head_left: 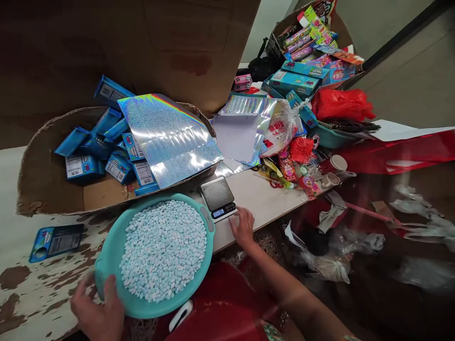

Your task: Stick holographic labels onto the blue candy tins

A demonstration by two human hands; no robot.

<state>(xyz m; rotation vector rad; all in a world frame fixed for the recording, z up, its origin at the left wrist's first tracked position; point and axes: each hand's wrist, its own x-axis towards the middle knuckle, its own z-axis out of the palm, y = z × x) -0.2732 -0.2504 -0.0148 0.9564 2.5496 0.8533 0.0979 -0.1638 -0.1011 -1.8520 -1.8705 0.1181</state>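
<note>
A turquoise plastic basin (194, 286) full of small white and pale-blue candies (165, 248) overhangs the table's front edge. My left hand (99, 305), slightly blurred, holds the rim at its lower left, thumb over the lip and fingers outside. Close by the basin's right handle lies a small digital scale (217, 193) with a bare metal plate and a lit display. At the scale's front right corner my right hand (243, 228) has thumb and fingers closed around the edge. A flattened blue candy box (56, 242) rests on the worn tabletop left of the basin.
Behind the basin, a cut-down cardboard box (53, 189) holds several blue candy boxes (85, 166) beneath a holographic sheet (170, 137). Candy packets, red scissors (275, 183) and paper cups (330, 179) crowd the table at right. Clear plastic bags (334, 265) lie below the edge.
</note>
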